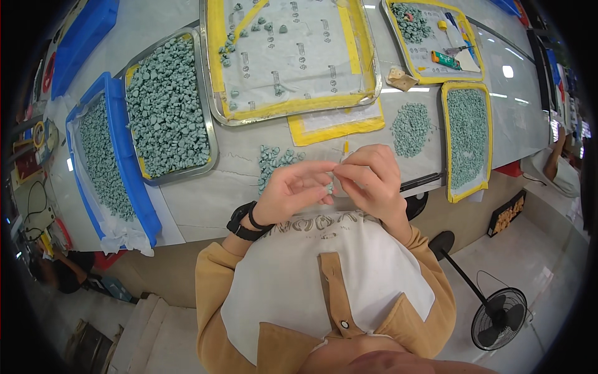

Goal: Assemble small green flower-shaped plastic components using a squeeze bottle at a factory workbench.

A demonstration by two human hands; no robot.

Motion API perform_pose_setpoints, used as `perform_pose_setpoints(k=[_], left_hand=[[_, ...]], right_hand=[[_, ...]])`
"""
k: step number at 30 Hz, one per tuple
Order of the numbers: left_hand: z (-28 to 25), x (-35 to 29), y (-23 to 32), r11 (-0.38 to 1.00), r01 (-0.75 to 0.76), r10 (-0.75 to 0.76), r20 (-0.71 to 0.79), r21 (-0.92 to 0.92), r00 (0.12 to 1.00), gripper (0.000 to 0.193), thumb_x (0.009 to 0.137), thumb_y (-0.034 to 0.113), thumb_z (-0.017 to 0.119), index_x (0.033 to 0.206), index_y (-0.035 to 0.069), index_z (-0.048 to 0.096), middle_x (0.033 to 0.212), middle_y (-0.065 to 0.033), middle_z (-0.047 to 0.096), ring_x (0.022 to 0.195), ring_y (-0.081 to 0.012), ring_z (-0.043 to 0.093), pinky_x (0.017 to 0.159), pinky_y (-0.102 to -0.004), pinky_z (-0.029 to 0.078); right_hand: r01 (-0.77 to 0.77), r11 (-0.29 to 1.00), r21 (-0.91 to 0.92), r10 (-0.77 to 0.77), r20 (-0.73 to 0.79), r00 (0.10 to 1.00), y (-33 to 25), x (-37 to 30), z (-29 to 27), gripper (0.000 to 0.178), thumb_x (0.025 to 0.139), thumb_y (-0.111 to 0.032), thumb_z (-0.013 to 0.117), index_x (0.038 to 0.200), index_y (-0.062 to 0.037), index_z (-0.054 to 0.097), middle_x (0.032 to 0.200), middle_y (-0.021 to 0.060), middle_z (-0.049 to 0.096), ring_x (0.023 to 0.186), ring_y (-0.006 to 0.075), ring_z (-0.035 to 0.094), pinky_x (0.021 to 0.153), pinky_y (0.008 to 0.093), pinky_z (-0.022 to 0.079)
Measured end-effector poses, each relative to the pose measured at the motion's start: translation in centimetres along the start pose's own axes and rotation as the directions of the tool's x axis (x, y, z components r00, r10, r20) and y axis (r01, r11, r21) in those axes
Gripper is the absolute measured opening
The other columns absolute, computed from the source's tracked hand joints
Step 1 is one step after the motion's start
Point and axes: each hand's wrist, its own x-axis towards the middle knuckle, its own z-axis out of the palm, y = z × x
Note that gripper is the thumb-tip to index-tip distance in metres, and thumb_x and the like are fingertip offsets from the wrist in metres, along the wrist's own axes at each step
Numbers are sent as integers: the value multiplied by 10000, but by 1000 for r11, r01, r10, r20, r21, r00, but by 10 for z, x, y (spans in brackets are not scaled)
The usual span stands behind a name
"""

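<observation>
My left hand (298, 187) and my right hand (372, 179) meet above the near edge of the table, fingertips close together. A small blue-green piece (329, 187) shows at the curled fingers of my left hand. The thumb and forefinger of my right hand are pinched; what is between them is too small to make out. Just beyond the fingers stands a thin yellow-ended stick (346, 148). A loose heap of blue-green pieces (274, 161) lies beside my left hand. Farther right lies a spread pile of smaller blue-green pieces (411, 129).
Left are a metal tray (212, 163) and a blue bin (148, 215), both full of pieces. A large paper-lined tray (299, 56) lies ahead. At right are a narrow yellow-edged tray (451, 195) and a tool tray (430, 79). A black fan (498, 318) stands on the floor.
</observation>
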Motion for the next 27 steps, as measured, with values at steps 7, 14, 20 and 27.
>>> perform_pose_setpoints(k=[7, 14, 20, 27], left_hand=[[-2, 1, -3, 1000, 0, 0, -24, 6, 1000, 390, 927, -11, 536, 1314, -19, 492, 1103, -83, 612, 978, -175, 637, 857, -310, 532], [3, 2, 3, 999, 26, -28, -109, -21, 994, 390, 908, 6, 538, 1290, -60, 493, 1034, -120, 638, 889, -159, 639, 800, -285, 523], [-2, 1, -4, 995, 15, -25, -90, -103, 996, 333, 902, -7, 545, 1231, -59, 535, 1025, -137, 654, 883, -175, 651, 787, -290, 531], [-4, 2, -6, 993, -59, 46, -129, -98, 991, 270, 891, -44, 565, 1157, -28, 608, 997, -111, 680, 883, -188, 681, 799, -296, 547]], right_hand=[[5, 1000, 17, -4, -41, 999, 0, 0, 3, 326, 586, -30, 721, 905, -65, 666, 842, 25, 611, 747, 230, 567, 675, 341, 420], [34, 999, -20, -33, 23, 999, 2, 0, 1, 334, 596, -32, 673, 930, -45, 673, 858, 39, 620, 754, 233, 573, 675, 338, 442], [48, 990, 130, -49, 2, 999, -6, 7, -7, 350, 566, 60, 714, 899, -43, 680, 820, 47, 636, 701, 222, 586, 620, 333, 431], [43, 985, 164, -40, -22, 999, -6, 5, -2, 348, 555, 49, 721, 885, -51, 682, 788, 45, 627, 667, 214, 578, 609, 328, 429]])
